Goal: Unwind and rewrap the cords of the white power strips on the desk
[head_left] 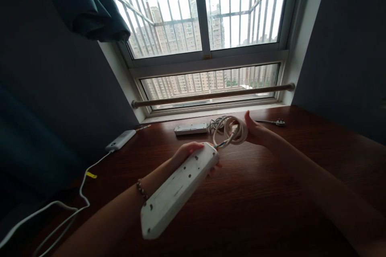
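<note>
A white power strip (177,192) is gripped at its far end by my left hand (191,150), with the fingers wrapped beneath it and the thumb on its edge. Its screw-dotted back faces up, and its near end tilts toward me. From the far end comes its pale power cord (239,130), wound in a loose coil; small blue and green bits show where the cord meets the strip. My right hand (255,128) holds the coil from the right, thumb raised and fingers partly hidden behind the loops.
On the brown wooden table (256,184), a second power strip (191,129) lies near the window sill, with a grey cord and a plug (280,122). At left sits a white power bank (120,140) with a white cable (81,184) attached. A rail (211,96) crosses the window.
</note>
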Action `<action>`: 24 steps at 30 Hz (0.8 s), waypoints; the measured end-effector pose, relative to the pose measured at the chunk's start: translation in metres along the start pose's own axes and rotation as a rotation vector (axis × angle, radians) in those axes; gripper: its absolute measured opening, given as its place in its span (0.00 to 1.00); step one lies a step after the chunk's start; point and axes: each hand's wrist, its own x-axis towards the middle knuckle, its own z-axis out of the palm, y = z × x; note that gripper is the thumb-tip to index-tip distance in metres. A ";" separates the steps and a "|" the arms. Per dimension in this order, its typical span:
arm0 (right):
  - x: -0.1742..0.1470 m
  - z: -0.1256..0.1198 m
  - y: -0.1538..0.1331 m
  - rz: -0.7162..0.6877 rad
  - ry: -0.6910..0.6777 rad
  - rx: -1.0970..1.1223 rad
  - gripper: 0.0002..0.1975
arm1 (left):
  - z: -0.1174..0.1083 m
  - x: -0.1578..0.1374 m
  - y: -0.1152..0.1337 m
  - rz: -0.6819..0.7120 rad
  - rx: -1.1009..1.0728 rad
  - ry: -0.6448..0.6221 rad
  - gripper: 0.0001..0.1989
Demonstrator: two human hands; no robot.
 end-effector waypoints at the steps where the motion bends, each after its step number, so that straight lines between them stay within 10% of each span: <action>1: 0.000 0.003 0.001 -0.039 -0.009 -0.026 0.38 | 0.004 -0.005 -0.006 0.013 -0.087 -0.034 0.19; 9: 0.000 0.019 0.003 -0.263 -0.026 -0.269 0.46 | 0.009 -0.032 -0.051 0.063 -0.281 -0.173 0.26; 24: 0.003 -0.005 -0.010 -0.232 0.510 -0.325 0.32 | 0.001 -0.068 -0.050 -0.022 0.043 -0.093 0.24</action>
